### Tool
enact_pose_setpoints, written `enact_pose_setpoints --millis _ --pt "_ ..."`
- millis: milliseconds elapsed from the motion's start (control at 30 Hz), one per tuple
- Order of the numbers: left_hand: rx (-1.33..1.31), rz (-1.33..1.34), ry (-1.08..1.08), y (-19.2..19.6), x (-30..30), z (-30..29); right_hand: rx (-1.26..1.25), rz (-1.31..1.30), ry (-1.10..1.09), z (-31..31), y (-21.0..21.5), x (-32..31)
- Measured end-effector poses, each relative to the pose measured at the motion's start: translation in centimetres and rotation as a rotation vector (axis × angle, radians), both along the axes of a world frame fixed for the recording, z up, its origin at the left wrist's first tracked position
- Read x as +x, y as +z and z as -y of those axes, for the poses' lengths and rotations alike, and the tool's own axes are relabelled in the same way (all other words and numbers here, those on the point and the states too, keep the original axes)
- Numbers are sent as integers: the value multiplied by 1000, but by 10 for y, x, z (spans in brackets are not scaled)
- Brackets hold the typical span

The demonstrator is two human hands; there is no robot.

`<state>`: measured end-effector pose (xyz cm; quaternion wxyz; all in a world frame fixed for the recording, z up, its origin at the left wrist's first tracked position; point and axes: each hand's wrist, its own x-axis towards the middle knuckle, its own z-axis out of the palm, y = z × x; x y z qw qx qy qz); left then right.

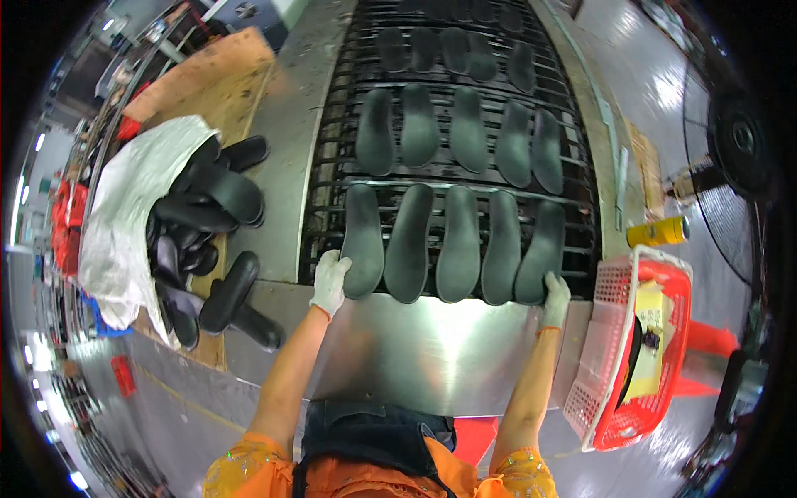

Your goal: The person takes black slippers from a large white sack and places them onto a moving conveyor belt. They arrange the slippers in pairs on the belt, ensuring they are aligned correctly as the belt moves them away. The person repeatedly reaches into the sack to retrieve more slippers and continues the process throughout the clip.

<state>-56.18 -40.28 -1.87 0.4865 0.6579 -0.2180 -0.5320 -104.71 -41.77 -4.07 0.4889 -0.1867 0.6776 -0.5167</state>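
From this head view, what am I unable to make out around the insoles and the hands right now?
- Left hand and right hand: gloves hide the fingertips, so the grip on the nearest row of insoles is unclear.
- White sack: its cloth covers most of the black insoles inside.
- Red basket: mesh walls and yellow paper hide the contents.
- Farthest conveyor row: small and bent toward the rim.

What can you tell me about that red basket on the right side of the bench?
The red basket is a rectangular plastic crate with latticed walls full of small holes. It sits tilted at the right end of the steel bench, beyond the gloved right hand, which does not touch it. Inside lie yellow paper sheets and a dark, curved item, too hidden to identify. A yellow can lies just behind it.
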Motion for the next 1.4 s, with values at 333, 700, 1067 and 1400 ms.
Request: enact_pose_setpoints --millis 333,700,1067,1400 --pt "2 465 -79 -8 26 -12 177 -966 161 -9 37 37" --pt "-197 1185 45 53 159 -110 -528 -1034 638 -100 20 225" --pt "444 1209 -228 99 265 -163 -530 -1018 1736 -125 91 543" --pt "312 1189 -556 119 284 -182 -290 -1062 1708 -146 111 547"
